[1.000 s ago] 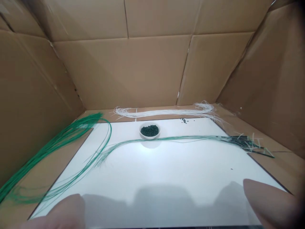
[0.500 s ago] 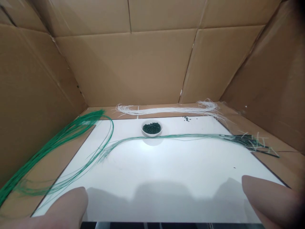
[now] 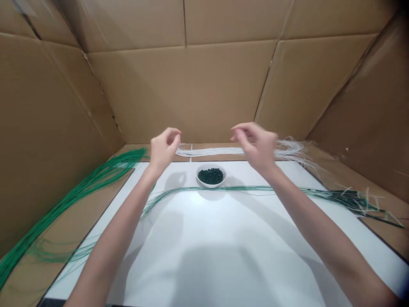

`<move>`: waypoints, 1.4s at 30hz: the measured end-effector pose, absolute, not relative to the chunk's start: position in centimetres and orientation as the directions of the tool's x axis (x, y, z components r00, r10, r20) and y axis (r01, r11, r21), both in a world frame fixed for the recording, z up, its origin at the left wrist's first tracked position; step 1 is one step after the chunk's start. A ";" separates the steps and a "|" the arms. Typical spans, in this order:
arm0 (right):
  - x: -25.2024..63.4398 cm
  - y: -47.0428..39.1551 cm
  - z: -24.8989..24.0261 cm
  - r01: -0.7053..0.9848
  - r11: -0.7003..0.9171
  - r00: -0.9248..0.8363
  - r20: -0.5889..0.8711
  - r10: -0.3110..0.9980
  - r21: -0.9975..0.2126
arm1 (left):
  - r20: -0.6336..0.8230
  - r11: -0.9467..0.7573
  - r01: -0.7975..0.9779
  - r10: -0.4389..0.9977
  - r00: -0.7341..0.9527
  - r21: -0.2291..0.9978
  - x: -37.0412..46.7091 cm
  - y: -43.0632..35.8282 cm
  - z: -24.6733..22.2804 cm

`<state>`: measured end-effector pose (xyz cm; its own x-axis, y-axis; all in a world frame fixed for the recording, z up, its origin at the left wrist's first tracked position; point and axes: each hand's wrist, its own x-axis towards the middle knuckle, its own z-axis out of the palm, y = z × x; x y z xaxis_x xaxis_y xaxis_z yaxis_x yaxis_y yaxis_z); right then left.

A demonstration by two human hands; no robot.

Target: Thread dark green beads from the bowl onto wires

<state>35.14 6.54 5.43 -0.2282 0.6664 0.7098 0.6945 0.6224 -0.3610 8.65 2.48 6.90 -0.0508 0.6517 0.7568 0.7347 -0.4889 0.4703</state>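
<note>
While only skin was seen at the near corners half a second ago, the left hand (image 3: 163, 147) and the right hand (image 3: 259, 146) are now raised toward the far side
A white bowl (image 3: 211, 185), filled with small dark green pieces (image 3: 210, 175), is set at the far middle of the white board (image 3: 207, 221); beyond it a bundle of white strands (image 3: 211, 152) is laid, partly hidden by the right hand. Both forearms (image 3: 118, 230) are stretched forward, the hands held well apart; the fingers are curled narrow toward the thumbs, and whether anything is pinched there cannot be told
</note>
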 end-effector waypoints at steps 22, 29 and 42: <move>30.5 22.2 -2.6 0.880 0.443 -0.440 -0.058 0.896 0.168 | 0.194 -0.370 0.915 0.921 0.339 0.160 12.6 19.8 -4.8; 30.7 22.2 -2.6 0.870 0.470 -0.465 -0.072 0.882 0.145 | 0.218 -0.368 0.891 0.923 0.317 0.267 12.7 20.4 -5.2; 30.9 21.8 -2.5 0.866 0.486 -0.483 -0.053 0.874 0.118 | 0.257 -0.380 0.851 0.918 0.301 0.363 12.9 20.6 -5.8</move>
